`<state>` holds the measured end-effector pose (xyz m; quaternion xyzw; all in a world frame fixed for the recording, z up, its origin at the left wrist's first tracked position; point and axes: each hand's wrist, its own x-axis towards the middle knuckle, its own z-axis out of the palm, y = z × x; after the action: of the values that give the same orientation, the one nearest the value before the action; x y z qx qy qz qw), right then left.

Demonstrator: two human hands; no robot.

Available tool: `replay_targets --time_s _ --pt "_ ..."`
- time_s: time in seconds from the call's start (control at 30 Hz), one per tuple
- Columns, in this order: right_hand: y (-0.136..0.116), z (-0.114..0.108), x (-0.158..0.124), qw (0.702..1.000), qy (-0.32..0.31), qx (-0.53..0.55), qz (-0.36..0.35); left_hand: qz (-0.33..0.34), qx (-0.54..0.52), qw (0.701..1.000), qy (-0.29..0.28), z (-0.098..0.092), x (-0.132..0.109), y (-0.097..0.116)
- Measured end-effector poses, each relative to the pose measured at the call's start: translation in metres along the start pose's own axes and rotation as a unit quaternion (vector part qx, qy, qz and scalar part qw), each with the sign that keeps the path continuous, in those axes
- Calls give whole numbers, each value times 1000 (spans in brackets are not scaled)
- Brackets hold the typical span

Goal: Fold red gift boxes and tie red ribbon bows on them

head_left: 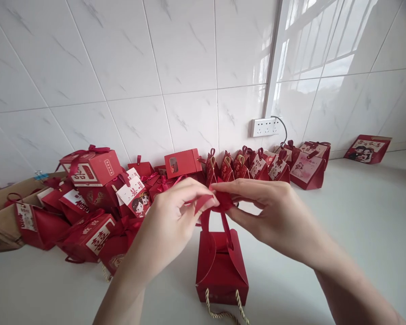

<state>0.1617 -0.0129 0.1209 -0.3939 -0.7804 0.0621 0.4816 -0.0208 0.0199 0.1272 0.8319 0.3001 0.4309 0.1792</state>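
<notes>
A dark red gift box (222, 282) stands on the white tabletop in front of me, its curved top flaps folded inward. Gold twisted cord (219, 314) hangs from its near side. From the top rises a red ribbon (226, 225), both strands running up to my fingers. My left hand (176, 216) pinches one part of the ribbon between thumb and fingers. Opposite it, my right hand (270, 212) grips a bunched part of the same ribbon above the box. The fingertips of both hands nearly meet, and the ribbon's exact shape between them is partly hidden.
Many red gift boxes (88, 168) are piled at the left by a cardboard carton (2, 225). A row of small boxes (259, 167) lines the tiled wall, with a larger pink-fronted box (307, 169) at its right. A power socket strip (265, 127) is on the wall.
</notes>
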Motion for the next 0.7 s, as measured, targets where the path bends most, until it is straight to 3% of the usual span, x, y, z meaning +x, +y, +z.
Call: replay_targets --time_s 0.1,0.23,0.33,0.43,0.5,0.6,0.7 --pt "-5 -3 -2 1000 7 15 -13 6 24 1000 15 -2 -1 1" --pt "-3 4 0 991 129 34 24 24 30 999 16 0 0 6" --pt "2 9 1 977 205 18 56 0 -8 997 79 4 -1 5" --pt "7 6 -6 960 265 -8 85 -69 -42 979 189 9 -10 -4" --pt "10 1 -18 952 284 -25 110 -116 -34 967 225 10 -20 -13" --pt "18 -10 -42 942 285 -48 169 -215 2 952 216 6 -41 -26" --pt "28 -24 -65 933 244 -62 257 -337 54 925 164 -3 -61 -37"
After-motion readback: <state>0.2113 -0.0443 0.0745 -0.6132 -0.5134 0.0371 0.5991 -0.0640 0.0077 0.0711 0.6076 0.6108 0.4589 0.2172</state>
